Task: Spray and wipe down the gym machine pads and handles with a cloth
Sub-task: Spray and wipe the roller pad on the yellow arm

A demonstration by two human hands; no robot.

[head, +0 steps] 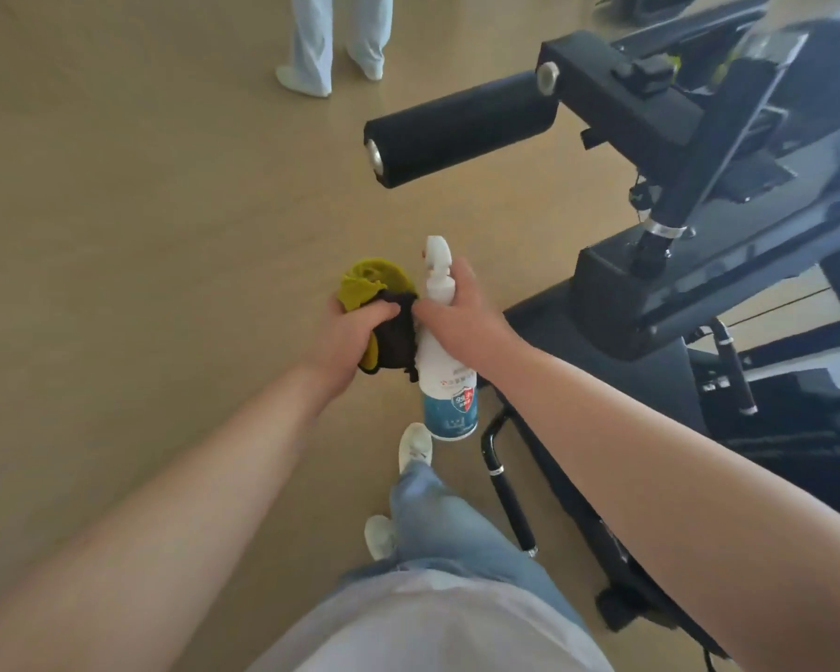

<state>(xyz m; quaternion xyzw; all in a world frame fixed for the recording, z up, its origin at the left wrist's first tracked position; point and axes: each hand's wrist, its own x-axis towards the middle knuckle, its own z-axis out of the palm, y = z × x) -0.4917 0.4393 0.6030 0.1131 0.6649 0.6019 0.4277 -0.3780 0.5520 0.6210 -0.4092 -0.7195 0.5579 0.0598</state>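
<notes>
My left hand (348,334) grips a bunched cloth (372,283), yellow-green on one side and dark brown on the other. Right beside it, my right hand (461,310) holds a white spray bottle (444,375) with a blue label by its neck, nozzle up. Both hands are in front of me above the floor, touching or nearly touching each other. The black gym machine (651,283) stands to the right. Its black roller pad (461,128) sticks out to the left, above and beyond my hands.
A black handle bar (505,487) of the machine sits low beside my right leg. My feet in white shoes (414,446) stand on the tan floor (141,211). Another person's legs (333,41) stand at the top, far off.
</notes>
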